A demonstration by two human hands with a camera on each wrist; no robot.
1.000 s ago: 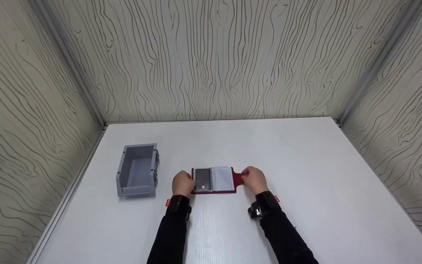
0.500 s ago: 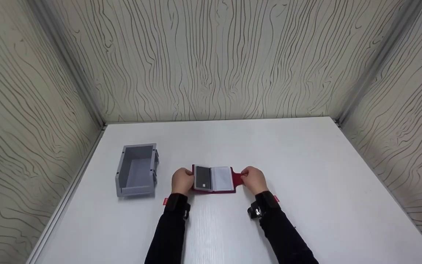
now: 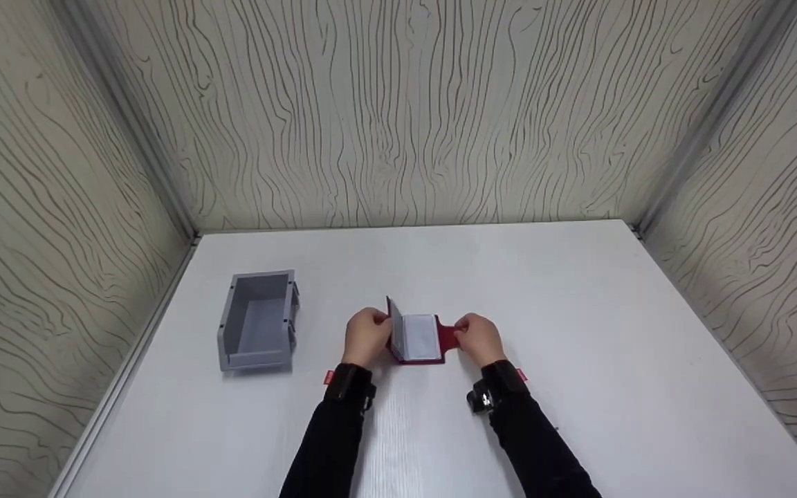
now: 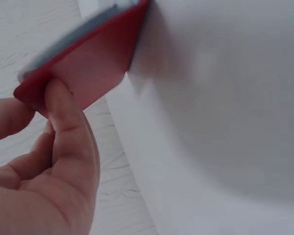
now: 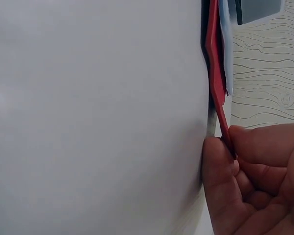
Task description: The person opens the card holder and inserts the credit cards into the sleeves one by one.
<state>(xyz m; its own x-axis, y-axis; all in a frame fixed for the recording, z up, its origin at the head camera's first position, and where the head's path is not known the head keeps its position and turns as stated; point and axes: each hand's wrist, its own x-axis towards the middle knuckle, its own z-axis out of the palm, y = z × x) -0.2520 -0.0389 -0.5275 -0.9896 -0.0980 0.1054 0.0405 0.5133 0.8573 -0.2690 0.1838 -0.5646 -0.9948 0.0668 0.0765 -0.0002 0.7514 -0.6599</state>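
A red card holder point(image 3: 423, 361) with clear plastic sleeves point(image 3: 421, 337) lies partly spread on the white table. Its left cover point(image 4: 98, 63) is raised steeply, and my left hand point(image 3: 367, 337) pinches that cover's outer edge between thumb and fingers. At the other side, my right hand point(image 3: 479, 339) pinches the end of the red closure tab point(image 3: 447, 337), as the right wrist view also shows. The sleeves on the raised side stand up with the cover and are seen nearly edge-on in the head view.
A grey plastic bin point(image 3: 258, 321) stands on the white table point(image 3: 544, 290) to the left of the hands. Wood-patterned panels point(image 3: 398, 117) enclose the table at the back and both sides, with metal posts at the corners.
The left hand has moved right and lifted the card holder's left cover from lying flat to steeply upright; the dark card there no longer shows its face. The right hand has stayed in place.
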